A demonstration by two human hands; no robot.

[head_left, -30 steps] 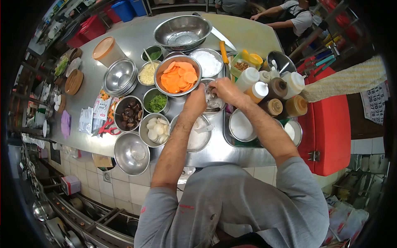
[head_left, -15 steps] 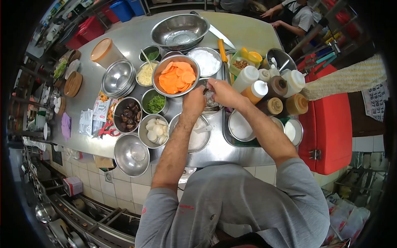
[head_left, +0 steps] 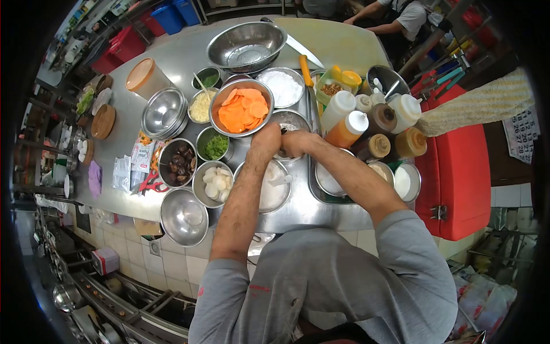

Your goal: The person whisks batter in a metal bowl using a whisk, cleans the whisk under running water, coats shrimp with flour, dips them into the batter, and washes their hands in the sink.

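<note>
My left hand (head_left: 267,142) is curled closed at the near-left edge of a metal bowl (head_left: 293,113), just below a bowl of sliced carrots (head_left: 240,110). Knuckles of my right hand (head_left: 298,143) bend down inside the same metal bowl, over its near side. The fingertips of both hands are turned away from me, and whatever they grip is hidden. Some pale and greyish contents show at the far side of the bowl. Nearer to me, between my forearms, sits a bowl of white powder (head_left: 270,186) with a pale scoop in it.
Around stand bowls of white powder (head_left: 281,87), chopped greens (head_left: 216,147), dark mushrooms (head_left: 177,162) and white slices (head_left: 215,183). Squeeze bottles (head_left: 349,127) crowd the right, beside a red cooler (head_left: 452,172). A knife (head_left: 305,50) lies behind. A co-worker (head_left: 395,20) is at the far right.
Both hands have moved down and toward me from the middle of the metal bowl to its near side. My right hand has turned downward into it.
</note>
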